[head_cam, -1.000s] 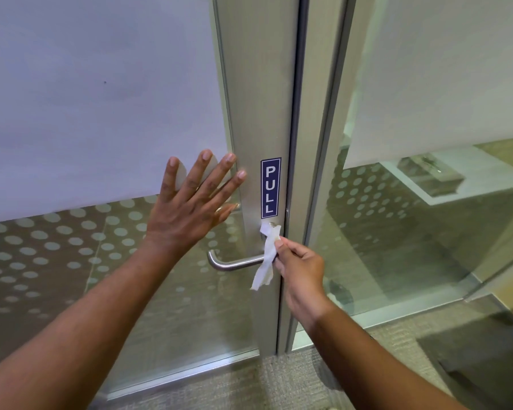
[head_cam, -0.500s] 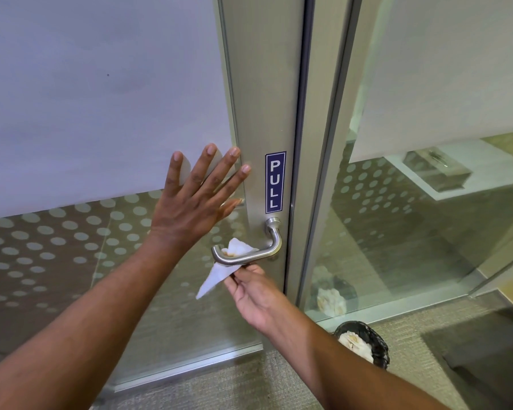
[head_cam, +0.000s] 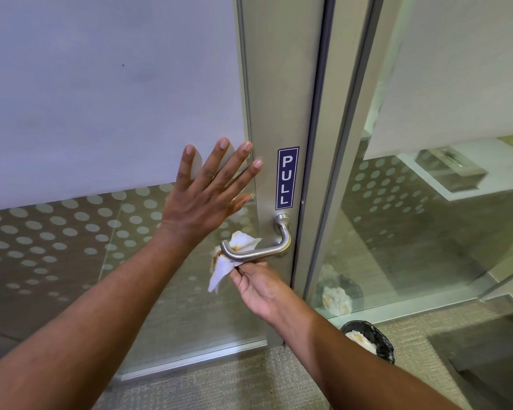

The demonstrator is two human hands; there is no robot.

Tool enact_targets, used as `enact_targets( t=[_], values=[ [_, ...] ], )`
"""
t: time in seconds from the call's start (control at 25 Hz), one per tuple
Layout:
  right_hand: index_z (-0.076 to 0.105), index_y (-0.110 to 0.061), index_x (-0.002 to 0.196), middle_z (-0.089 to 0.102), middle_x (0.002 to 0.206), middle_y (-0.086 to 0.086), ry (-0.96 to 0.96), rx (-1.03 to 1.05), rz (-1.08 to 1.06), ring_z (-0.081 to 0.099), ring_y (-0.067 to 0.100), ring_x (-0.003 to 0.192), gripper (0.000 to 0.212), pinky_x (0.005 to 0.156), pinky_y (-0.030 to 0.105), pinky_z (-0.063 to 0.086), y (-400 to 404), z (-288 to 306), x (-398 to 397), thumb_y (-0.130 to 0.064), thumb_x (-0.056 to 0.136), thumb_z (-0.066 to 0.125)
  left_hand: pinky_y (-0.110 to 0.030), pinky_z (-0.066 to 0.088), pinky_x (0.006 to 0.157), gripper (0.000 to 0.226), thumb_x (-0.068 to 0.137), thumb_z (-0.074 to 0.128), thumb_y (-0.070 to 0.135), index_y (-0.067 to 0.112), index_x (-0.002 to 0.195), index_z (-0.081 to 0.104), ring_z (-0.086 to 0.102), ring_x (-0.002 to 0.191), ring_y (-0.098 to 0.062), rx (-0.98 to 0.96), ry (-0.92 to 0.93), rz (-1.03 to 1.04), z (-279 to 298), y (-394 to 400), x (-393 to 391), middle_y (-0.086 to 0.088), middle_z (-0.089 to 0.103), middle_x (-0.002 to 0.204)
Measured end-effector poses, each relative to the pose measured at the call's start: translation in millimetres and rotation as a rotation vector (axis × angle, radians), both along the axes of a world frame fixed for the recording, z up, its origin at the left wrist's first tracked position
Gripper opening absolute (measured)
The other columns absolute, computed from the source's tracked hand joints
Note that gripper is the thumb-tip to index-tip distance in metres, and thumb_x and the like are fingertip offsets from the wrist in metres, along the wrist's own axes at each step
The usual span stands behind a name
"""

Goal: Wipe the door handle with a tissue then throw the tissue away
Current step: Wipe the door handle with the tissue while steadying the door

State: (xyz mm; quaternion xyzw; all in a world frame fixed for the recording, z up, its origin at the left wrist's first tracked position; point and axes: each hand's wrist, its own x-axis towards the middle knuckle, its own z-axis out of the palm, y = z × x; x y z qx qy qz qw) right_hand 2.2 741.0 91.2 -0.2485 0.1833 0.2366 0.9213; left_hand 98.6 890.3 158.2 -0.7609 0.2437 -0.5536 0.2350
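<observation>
Left hand [head_cam: 208,199] splayed on glass door [head_cam: 101,99]; right hand [head_cam: 259,287] fingers pinching tissue [head_cam: 243,242] behind handle [head_cam: 255,254].

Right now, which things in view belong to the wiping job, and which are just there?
Part of the job:
- tissue, pinched in the right hand
- door handle
- black mesh bin on the floor, tissues already inside
- left hand, flat on the glass door

Just there:
- PULL sign
- tissue box behind the glass
</observation>
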Motion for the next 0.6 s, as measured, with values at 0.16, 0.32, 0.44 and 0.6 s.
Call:
enact_targets(
  t=[0.16,0.32,0.44,0.6],
  values=[
    [0.067,0.009,0.118,0.078,0.109,0.025,-0.011,-0.004,0.034,0.082,0.025,0.089,0.028,0.08,0.031,0.067,-12,-8,-4,0.017,0.101,0.045,-0.065,0.0,0.131,0.075,0.112,0.045,0.063,0.028,0.173,0.02,-0.009,0.168,-0.035,-0.01,0.007,0.005,1,0,-2,-0.006,0.019,0.179],
    [0.067,0.007,0.12,0.078,0.108,0.027,0.023,0.033,-0.016,0.082,0.03,0.09,0.027,0.083,0.035,0.066,-52,-17,-13,0.007,0.106,0.044,-0.065,0.006,0.129,0.074,0.113,0.044,0.062,0.026,0.173,0.02,0.006,0.168,-0.038,0.0,0.021,-0.001,2,0,-4,-0.007,0.017,0.179],
    [0.065,0.005,0.127,0.077,0.112,0.023,0.021,0.014,-0.145,0.076,0.028,0.099,0.028,0.093,0.037,0.06,-74,-12,-10,-0.003,0.108,0.047,-0.066,0.009,0.127,0.072,0.113,0.044,0.061,0.025,0.173,0.022,0.032,0.157,-0.036,0.01,0.011,-0.015,1,0,-3,-0.008,0.02,0.176],
    [0.077,0.004,0.111,0.08,0.105,0.021,-0.156,-0.43,-0.18,0.075,0.024,0.083,0.02,0.089,0.039,0.064,-79,4,-4,-0.009,0.101,0.065,-0.066,0.008,0.127,0.071,0.114,0.043,0.06,0.025,0.173,0.023,0.033,0.156,-0.036,0.011,0.015,-0.01,1,0,-3,-0.008,0.017,0.177]
  ],
)
